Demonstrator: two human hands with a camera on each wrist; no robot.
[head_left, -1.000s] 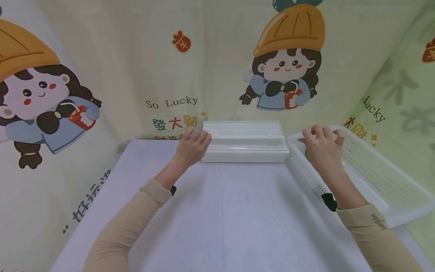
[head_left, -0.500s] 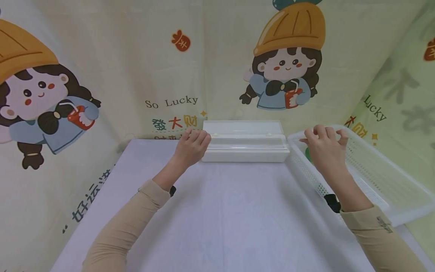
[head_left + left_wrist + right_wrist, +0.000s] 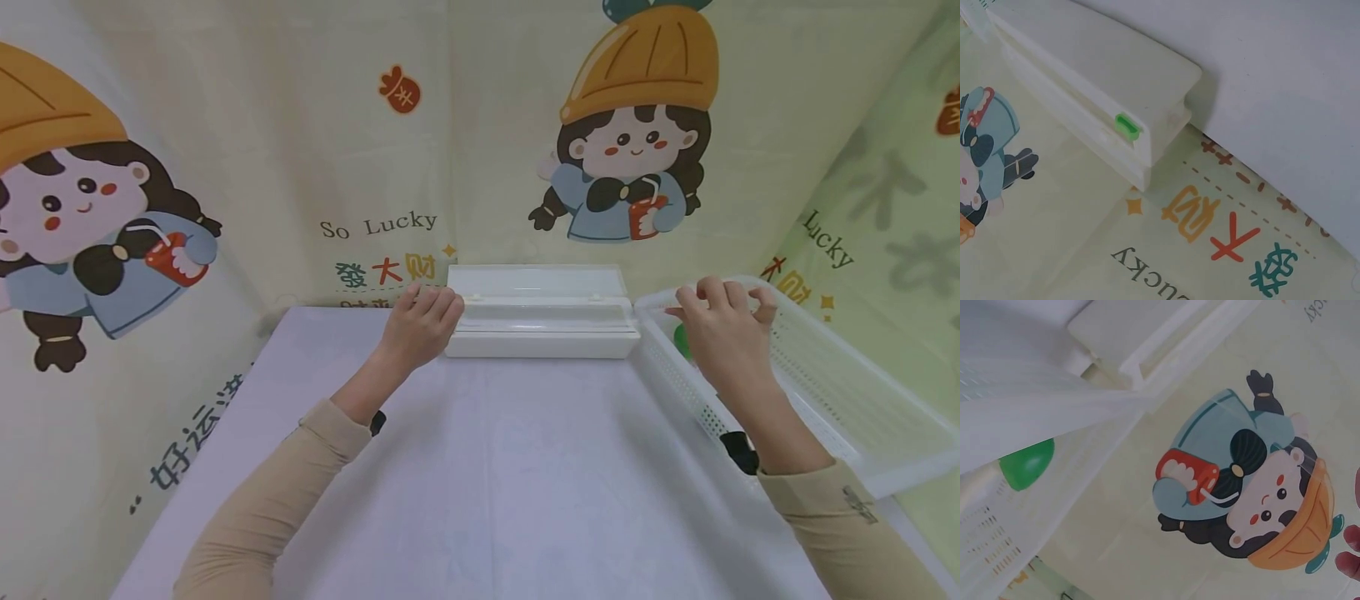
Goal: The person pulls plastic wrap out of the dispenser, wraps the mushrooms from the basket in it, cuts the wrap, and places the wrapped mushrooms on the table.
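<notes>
- Your left hand (image 3: 418, 328), fingers loosely bent and seemingly empty, is beside the left end of the white box (image 3: 540, 344); swinging inward could knock it.
- Your right hand (image 3: 729, 335), half-curled, apparently empty, is right of the box, over the basket (image 3: 832, 377); a dropped wrist could jolt the green item (image 3: 681, 341) inside.

The box (image 3: 542, 345) and basket (image 3: 903, 479) are white, sleeves (image 3: 258, 504) beige.

The left hand (image 3: 422, 327) hangs near a white box (image 3: 542, 344), the right hand (image 3: 726, 335) over a white basket (image 3: 855, 392).
</notes>
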